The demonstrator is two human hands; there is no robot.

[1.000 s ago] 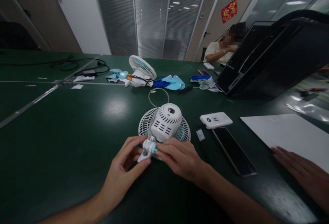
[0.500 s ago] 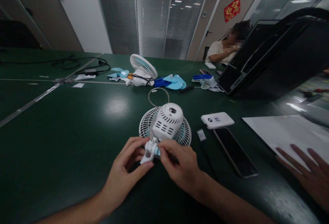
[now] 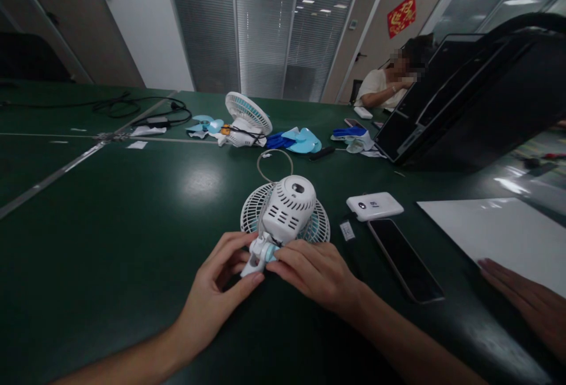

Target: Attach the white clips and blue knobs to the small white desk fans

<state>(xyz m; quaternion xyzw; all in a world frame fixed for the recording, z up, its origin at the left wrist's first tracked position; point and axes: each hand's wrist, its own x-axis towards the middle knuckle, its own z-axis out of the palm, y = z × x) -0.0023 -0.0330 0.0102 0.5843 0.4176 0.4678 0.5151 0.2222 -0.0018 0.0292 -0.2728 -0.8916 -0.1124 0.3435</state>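
Observation:
A small white fan (image 3: 289, 205) lies grille-down on the green table, its motor housing facing up. My left hand (image 3: 221, 279) holds the white clip bracket (image 3: 254, 258) at the fan's near end between thumb and fingers. The fingers of my right hand (image 3: 309, 267) are pinched on the light blue knob (image 3: 269, 252) at the bracket's right side. A thin cable (image 3: 275, 150) loops behind the housing.
Right of the fan lie a white device (image 3: 375, 206), a black phone (image 3: 404, 260) and a white sheet (image 3: 499, 232) under another person's hand (image 3: 526, 302). Farther back are a second fan (image 3: 247, 119), blue blades (image 3: 303, 140), gloves (image 3: 354, 137) and a large black case (image 3: 477, 102).
My right hand has turned about the blue knob, its fingers now folded closer together. The other person's hand at the right has drawn back towards the sheet's near edge.

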